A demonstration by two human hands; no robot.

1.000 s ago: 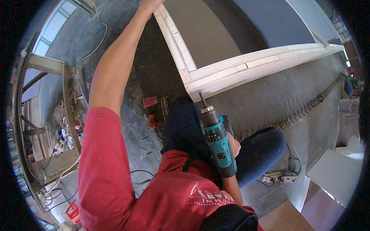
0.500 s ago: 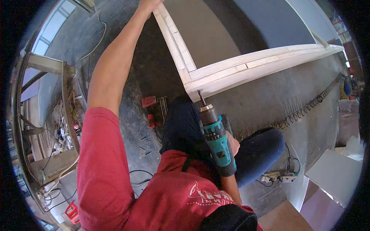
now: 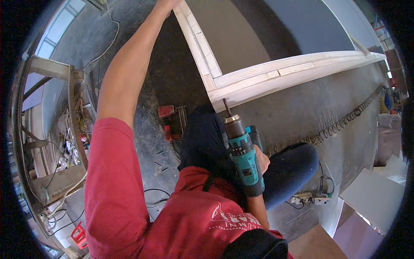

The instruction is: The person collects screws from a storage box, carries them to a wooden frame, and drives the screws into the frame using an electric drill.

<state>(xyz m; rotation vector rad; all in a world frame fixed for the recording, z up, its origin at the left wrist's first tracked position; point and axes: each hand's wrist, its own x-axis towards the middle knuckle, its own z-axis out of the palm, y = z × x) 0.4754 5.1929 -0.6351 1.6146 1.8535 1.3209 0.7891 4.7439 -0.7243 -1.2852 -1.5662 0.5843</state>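
Note:
My right hand (image 3: 260, 159) grips a teal and black cordless drill (image 3: 242, 152) in front of my chest. Its bit points up at the lower corner of a pale wooden frame (image 3: 258, 80), tip touching or just short of the wood. My left arm stretches up along the frame's left rail; my left hand (image 3: 167, 4) rests on that rail at the picture's top edge, mostly cut off. I crouch in a red shirt and dark trousers.
A red tool (image 3: 169, 121) lies on the grey concrete floor beside my knee. A coiled cable (image 3: 345, 123) and a white power strip (image 3: 307, 198) lie to the right. A cluttered metal rack (image 3: 64, 142) stands on the left, white boards (image 3: 375, 194) at lower right.
The drill has risen a little, bringing its bit closer to the frame's corner. My left arm has stayed on the rail.

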